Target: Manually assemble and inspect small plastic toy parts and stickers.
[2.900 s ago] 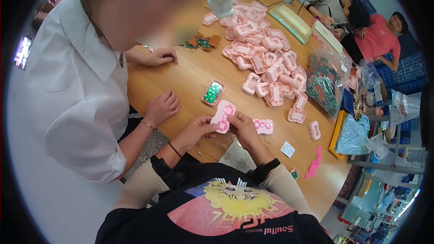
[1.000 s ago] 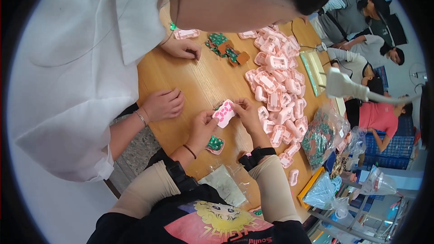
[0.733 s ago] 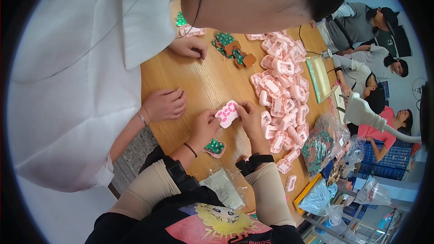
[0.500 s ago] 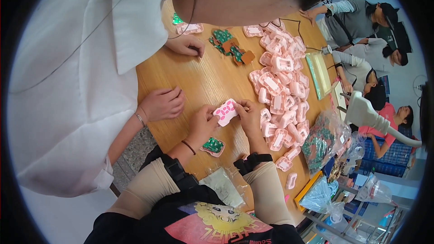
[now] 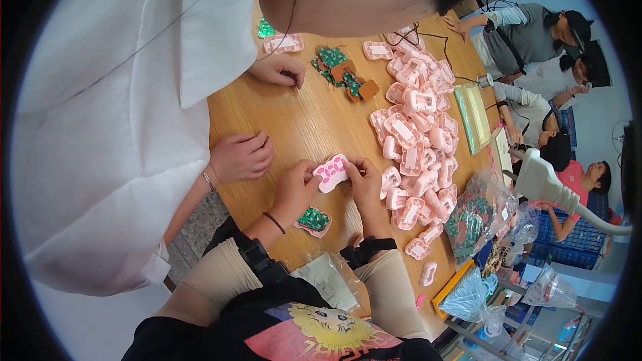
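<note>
Left of the pink casing heap [image 5: 420, 127], my left hand [image 5: 294, 190] and right hand [image 5: 365, 186], both curled, pinch opposite ends of a pink-patterned white panel [image 5: 330, 175].

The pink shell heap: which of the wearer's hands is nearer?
Right: the right hand is just left of the pink shell heap; the left hand is farther left, across the held pink piece.

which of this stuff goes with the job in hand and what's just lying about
Likely the job:
case, held by left hand and right hand
filled shell by the left wrist
shell pile
loose boards

Probably just lying about:
clear packet
spool
yellow tray
</note>
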